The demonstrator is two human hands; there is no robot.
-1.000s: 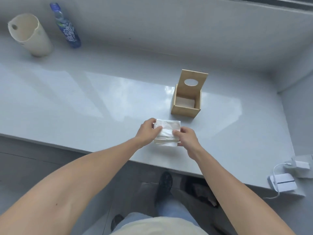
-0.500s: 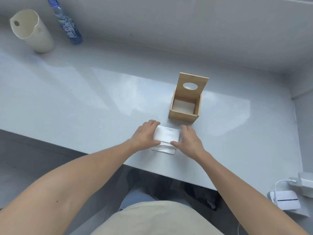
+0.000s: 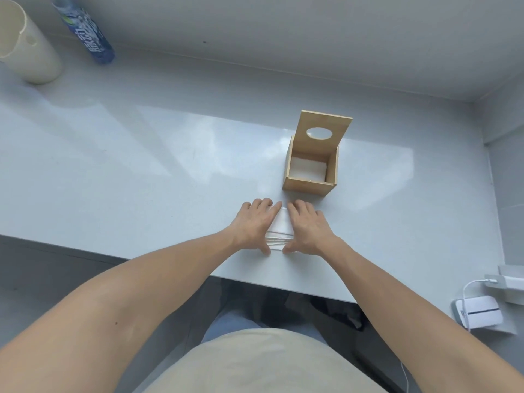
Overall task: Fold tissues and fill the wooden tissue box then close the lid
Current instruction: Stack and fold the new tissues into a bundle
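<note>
Both hands now flat, no longer pinching: left hand (image 3: 252,225) and right hand (image 3: 307,228) press folded tissue (image 3: 279,226) just before wooden tissue box (image 3: 310,184); lid (image 3: 323,131) up; crease set, insertion next.

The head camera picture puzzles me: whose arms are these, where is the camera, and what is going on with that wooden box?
No machine here: a person wears a camera on the head, looking down at their own arms. The left hand and right hand press flat on a folded tissue lying on the pale counter; neither has a grip on it. Just beyond stands the wooden tissue box, its lid with an oval hole raised upright, white tissue already inside. At far left stand a cream jug and a blue bottle. A white device with a cable lies at right.
</note>
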